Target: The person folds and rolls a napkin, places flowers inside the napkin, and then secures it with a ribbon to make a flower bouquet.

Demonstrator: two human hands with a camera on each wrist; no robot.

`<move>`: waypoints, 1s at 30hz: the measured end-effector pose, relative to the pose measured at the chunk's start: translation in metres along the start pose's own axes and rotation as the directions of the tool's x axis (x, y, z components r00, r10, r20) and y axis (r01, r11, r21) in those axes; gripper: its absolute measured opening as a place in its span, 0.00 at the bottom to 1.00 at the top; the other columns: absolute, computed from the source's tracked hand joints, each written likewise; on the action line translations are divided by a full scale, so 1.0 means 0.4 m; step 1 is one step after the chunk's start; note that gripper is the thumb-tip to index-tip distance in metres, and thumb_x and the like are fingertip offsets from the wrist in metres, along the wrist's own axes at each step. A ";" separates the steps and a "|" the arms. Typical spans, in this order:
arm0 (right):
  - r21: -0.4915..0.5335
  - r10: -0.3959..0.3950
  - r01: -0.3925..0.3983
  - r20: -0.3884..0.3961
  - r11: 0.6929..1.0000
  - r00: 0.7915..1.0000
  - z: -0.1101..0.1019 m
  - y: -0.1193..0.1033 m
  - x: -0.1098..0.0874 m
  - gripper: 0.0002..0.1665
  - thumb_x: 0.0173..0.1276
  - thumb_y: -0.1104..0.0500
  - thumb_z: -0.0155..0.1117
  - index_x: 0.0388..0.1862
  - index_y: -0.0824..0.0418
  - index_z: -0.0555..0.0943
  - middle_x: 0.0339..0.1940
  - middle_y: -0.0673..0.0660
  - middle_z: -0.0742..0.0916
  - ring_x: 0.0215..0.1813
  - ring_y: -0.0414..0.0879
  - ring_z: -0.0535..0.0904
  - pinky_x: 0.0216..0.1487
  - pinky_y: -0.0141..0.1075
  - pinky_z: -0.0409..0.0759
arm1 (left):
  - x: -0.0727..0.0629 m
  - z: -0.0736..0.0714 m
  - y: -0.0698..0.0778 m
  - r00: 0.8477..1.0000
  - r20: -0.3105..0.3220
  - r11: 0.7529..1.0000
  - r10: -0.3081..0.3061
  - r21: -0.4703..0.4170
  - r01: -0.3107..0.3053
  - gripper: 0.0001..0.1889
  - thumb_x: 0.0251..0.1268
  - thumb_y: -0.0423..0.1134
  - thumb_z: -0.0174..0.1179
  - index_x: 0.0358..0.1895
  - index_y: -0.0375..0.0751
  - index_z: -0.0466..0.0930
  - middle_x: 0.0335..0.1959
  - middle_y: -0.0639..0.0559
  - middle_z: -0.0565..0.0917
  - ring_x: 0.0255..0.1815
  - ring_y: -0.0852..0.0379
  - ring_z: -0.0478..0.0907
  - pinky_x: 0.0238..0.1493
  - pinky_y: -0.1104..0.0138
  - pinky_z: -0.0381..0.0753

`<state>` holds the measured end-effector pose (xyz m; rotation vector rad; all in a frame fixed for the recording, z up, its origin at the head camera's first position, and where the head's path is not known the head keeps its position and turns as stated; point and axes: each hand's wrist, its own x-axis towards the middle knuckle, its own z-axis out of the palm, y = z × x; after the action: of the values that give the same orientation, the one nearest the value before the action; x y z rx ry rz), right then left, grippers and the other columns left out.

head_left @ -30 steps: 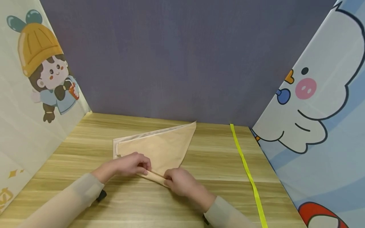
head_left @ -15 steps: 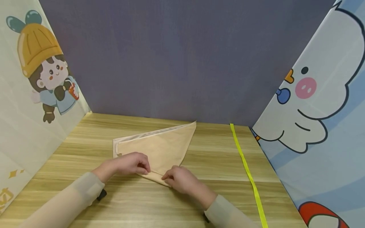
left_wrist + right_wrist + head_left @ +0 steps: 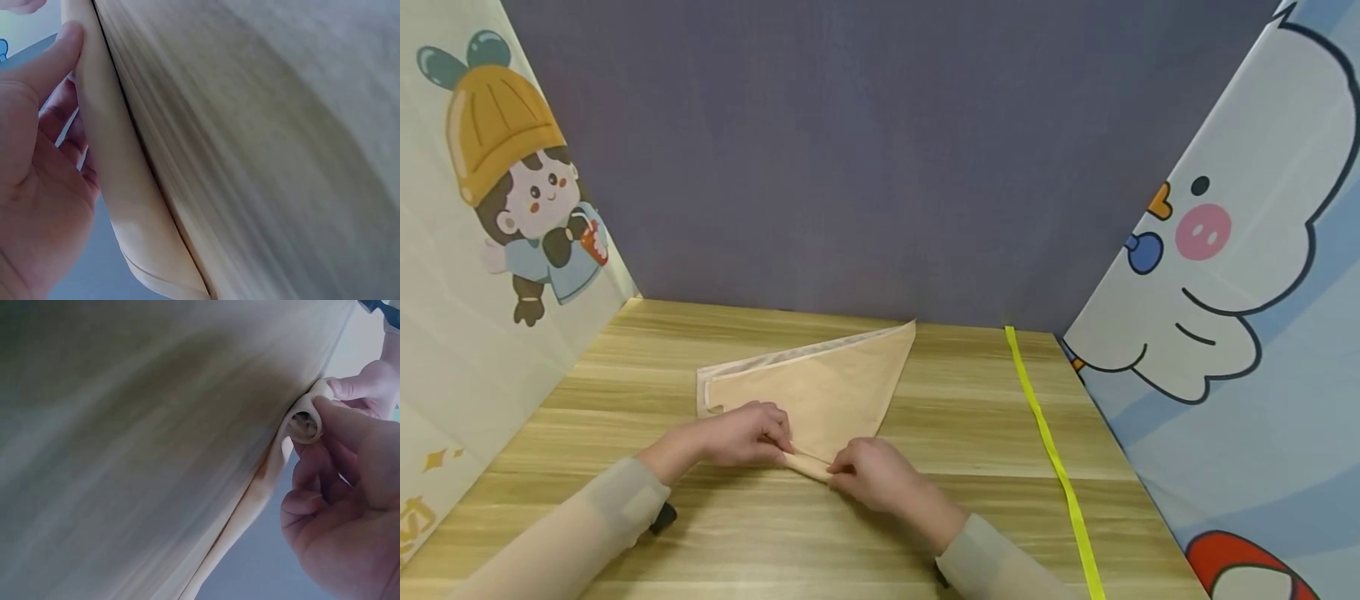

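A beige cloth (image 3: 827, 383) lies folded on the wooden table, its far corner pointing away to the right. Along its near edge runs a rolled strip (image 3: 808, 467). My left hand (image 3: 747, 433) pinches this roll on the left. On the right, my right hand (image 3: 874, 473) pinches the roll's other end between thumb and fingers. In the left wrist view, the left hand (image 3: 44, 181) has its thumb on top of the roll (image 3: 122, 169). The right wrist view shows the roll's open round end (image 3: 304, 427) at the right hand's (image 3: 350, 494) fingertips.
A yellow strip (image 3: 1048, 446) runs from front to back on the right of the table (image 3: 970, 508). A dark grey panel (image 3: 865, 167) stands behind. Cartoon-printed panels flank the table at left (image 3: 445, 317) and right (image 3: 1285, 467).
The cloth's near edge has rolled a little further away from me. The left fingers now pinch the roll more closely; the right hand has shifted only slightly.
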<state>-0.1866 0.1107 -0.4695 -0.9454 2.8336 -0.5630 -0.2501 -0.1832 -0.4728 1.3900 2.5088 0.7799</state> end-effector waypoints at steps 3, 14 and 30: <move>0.028 0.024 -0.024 -0.007 0.999 1.000 -0.003 0.002 -0.008 0.07 0.77 0.52 0.75 0.45 0.52 0.95 0.39 0.44 0.94 0.39 0.31 0.83 0.44 0.30 0.83 | 0.005 0.001 -0.001 0.998 0.005 0.997 -0.068 -0.046 0.068 0.04 0.76 0.45 0.71 0.45 0.58 0.95 0.38 0.69 0.88 0.43 0.70 0.79 0.50 0.67 0.77; 0.158 0.074 -0.074 0.007 0.985 0.997 -0.010 0.018 -0.020 0.01 0.80 0.54 0.72 0.46 0.47 0.88 0.27 0.39 0.86 0.26 0.30 0.74 0.34 0.29 0.75 | 0.023 0.001 -0.004 0.991 0.030 0.969 -0.132 -0.207 0.136 0.03 0.75 0.37 0.72 0.40 0.51 0.91 0.34 0.62 0.89 0.34 0.70 0.79 0.40 0.71 0.82; -0.066 -0.030 0.029 0.000 0.997 1.000 -0.020 -0.012 -0.013 0.09 0.68 0.50 0.83 0.41 0.52 0.95 0.34 0.43 0.86 0.34 0.30 0.74 0.38 0.26 0.77 | 0.037 -0.011 0.014 0.998 0.060 0.997 -0.021 -0.077 0.026 0.03 0.73 0.33 0.73 0.39 0.46 0.92 0.36 0.60 0.83 0.38 0.73 0.75 0.43 0.71 0.81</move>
<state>-0.1815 0.1129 -0.4603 -0.9995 2.8595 -0.4762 -0.2558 -0.1699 -0.4647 1.3359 2.4191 0.8100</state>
